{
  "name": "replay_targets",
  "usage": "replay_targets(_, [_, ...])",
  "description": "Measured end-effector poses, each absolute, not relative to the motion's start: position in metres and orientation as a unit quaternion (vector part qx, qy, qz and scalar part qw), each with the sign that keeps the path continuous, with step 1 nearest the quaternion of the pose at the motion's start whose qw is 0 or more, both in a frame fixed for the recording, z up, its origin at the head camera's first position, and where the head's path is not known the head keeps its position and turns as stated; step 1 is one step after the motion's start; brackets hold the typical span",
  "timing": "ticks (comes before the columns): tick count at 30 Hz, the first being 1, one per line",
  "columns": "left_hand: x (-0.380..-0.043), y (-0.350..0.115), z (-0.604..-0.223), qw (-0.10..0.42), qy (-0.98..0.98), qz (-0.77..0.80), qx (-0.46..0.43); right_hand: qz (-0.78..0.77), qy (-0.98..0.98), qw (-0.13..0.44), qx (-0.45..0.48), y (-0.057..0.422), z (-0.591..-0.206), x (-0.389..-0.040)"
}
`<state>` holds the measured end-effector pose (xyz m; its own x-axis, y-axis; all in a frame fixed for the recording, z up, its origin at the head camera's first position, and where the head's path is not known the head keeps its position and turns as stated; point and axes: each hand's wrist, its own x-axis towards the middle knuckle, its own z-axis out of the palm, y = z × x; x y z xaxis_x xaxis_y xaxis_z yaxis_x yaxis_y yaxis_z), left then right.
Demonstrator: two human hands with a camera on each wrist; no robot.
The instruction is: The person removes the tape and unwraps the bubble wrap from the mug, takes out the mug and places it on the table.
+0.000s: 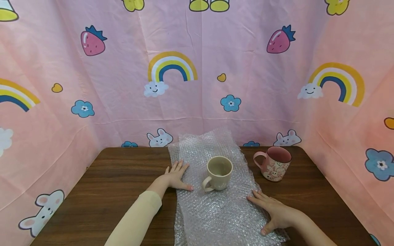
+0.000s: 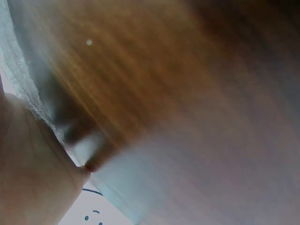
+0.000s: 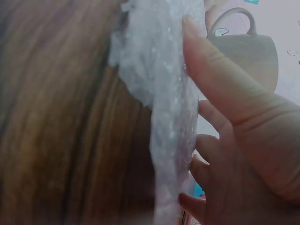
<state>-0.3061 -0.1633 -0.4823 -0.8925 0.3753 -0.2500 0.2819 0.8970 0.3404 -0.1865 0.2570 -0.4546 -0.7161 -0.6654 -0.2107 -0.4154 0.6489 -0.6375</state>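
Observation:
A cream mug [image 1: 220, 172] stands upright on a long sheet of bubble wrap [image 1: 215, 212], its handle toward the near left. My left hand [image 1: 176, 177] rests with spread, straight fingers on the wrap's left edge, beside the mug. On the wrap's right edge lies my right hand [image 1: 275, 210], fingers extended and thumb apart. The right wrist view shows that hand's thumb [image 3: 225, 70] and fingers along the wrap's edge, with the cream mug [image 3: 248, 56] behind. In the left wrist view, part of the left hand [image 2: 37, 164] appears next to the wrap's edge.
A pink patterned mug [image 1: 275, 165] stands at the back right of the brown wooden table [image 1: 123, 191], its handle to the left. A pink cartoon-print cloth [image 1: 200, 68] hangs behind and at both sides. The wrap's far end reaches up against the cloth.

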Motion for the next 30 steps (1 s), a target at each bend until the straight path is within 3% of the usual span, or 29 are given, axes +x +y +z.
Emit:
replay_targets(17, [-0.303,-0.160,-0.481,0.160,0.962,0.141,0.171,-0.353,0.860,0.214,-0.299,0.264,-0.453,-0.182])
replay_targets(24, [-0.296,-0.158,-0.467,0.166,0.959,0.141,0.179,-0.363,0.869,0.188,-0.280,0.259,-0.441,-0.183])
replay_targets(30, [-0.302,-0.162,-0.477,0.163,0.961,0.139,0.173,-0.367,0.874,0.155,-0.278,0.250,-0.429,-0.187])
